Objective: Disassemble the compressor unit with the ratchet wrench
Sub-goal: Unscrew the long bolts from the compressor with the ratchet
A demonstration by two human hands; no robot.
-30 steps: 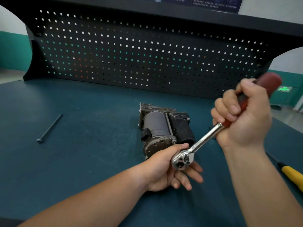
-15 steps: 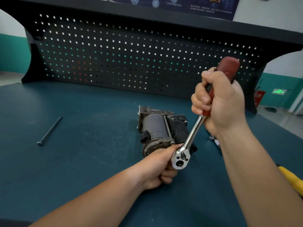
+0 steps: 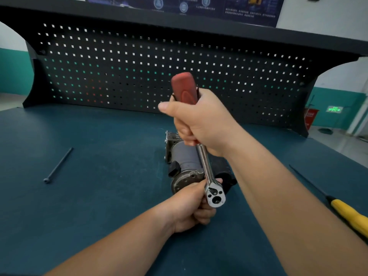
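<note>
The compressor unit [image 3: 184, 158], a grey cylinder with black parts, lies on the blue bench at centre. My right hand [image 3: 203, 122] grips the red handle of the ratchet wrench [image 3: 207, 168], which stands nearly upright with its chrome head [image 3: 215, 195] at the compressor's near end. My left hand [image 3: 191, 206] curls round the wrench head from the left, just in front of the compressor. What sits under the head is hidden.
A long black bolt [image 3: 58, 165] lies loose at the left of the bench. A yellow-handled screwdriver [image 3: 348, 213] lies at the right edge. A black pegboard [image 3: 139, 72] walls the back of the bench.
My right hand has swung the wrench handle leftward from a rightward lean to near upright. My left hand's fingers have curled in round the wrench head.
</note>
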